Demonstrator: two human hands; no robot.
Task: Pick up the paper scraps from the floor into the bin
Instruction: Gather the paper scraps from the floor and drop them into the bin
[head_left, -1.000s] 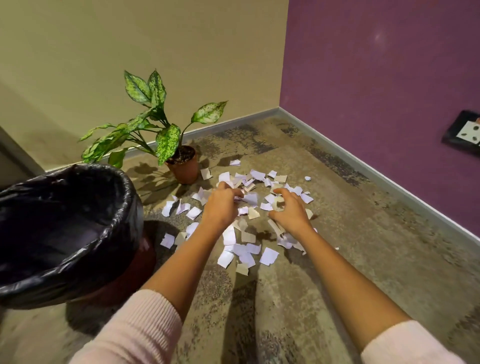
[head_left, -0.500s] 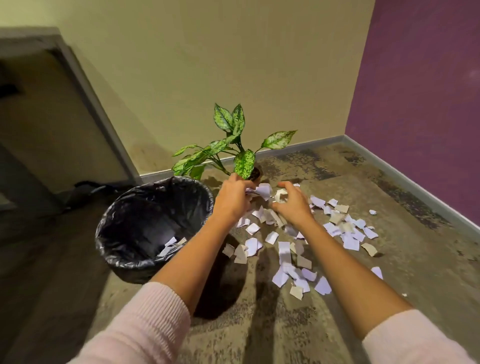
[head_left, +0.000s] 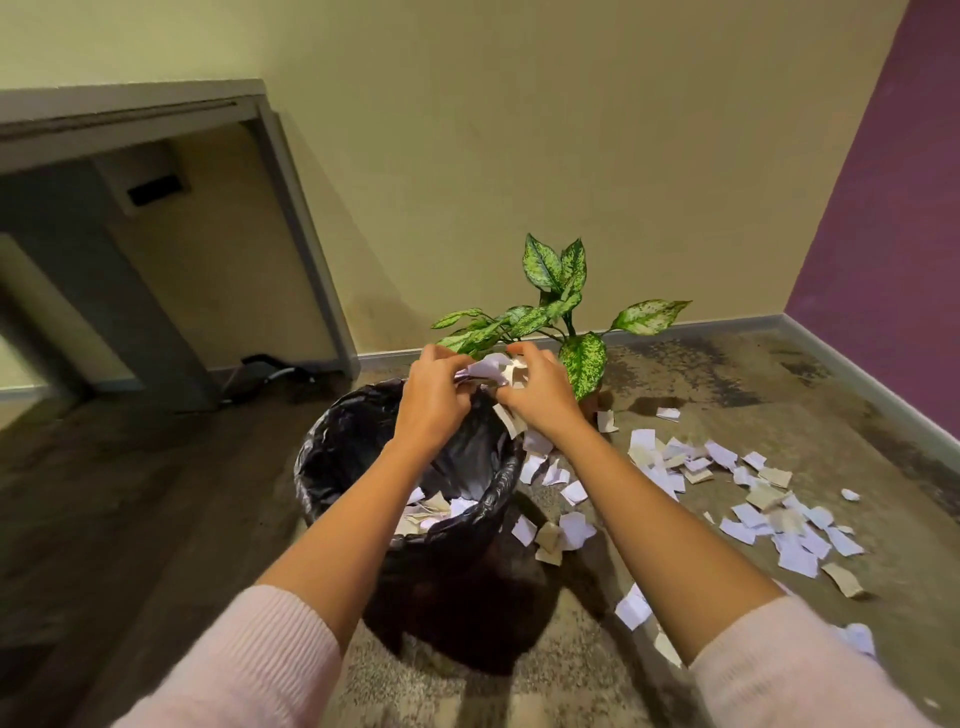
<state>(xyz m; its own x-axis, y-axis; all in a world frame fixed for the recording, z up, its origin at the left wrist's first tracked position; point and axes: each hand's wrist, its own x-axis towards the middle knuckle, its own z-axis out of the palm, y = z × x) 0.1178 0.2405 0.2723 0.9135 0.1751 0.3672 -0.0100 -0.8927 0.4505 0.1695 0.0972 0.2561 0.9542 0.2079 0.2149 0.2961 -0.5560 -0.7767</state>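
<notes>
**2 hands over bin, gripping scraps**

Left hand (head_left: 434, 400) and right hand (head_left: 540, 400) are raised side by side above the far rim of the bin (head_left: 311, 457). Fingers of both are curled inward, gripping 1 shared bunch of paper scraps (head_left: 485, 370) pressed between them. A few pieces hang under the right hand, over the bin's right rim.

The bin is lined with a black bag, and loose scraps (head_left: 431, 512) lie at its bottom.

Floor scraps (head_left: 753, 499) are scattered on the floor (head_left: 727, 395) right of the bin. The nearest lie just beside its right wall and the rest spread further right.

A potted plant (head_left: 556, 312) stands behind the bin, slightly right. A grey door frame (head_left: 291, 208) is well left of and behind the bin.
</notes>
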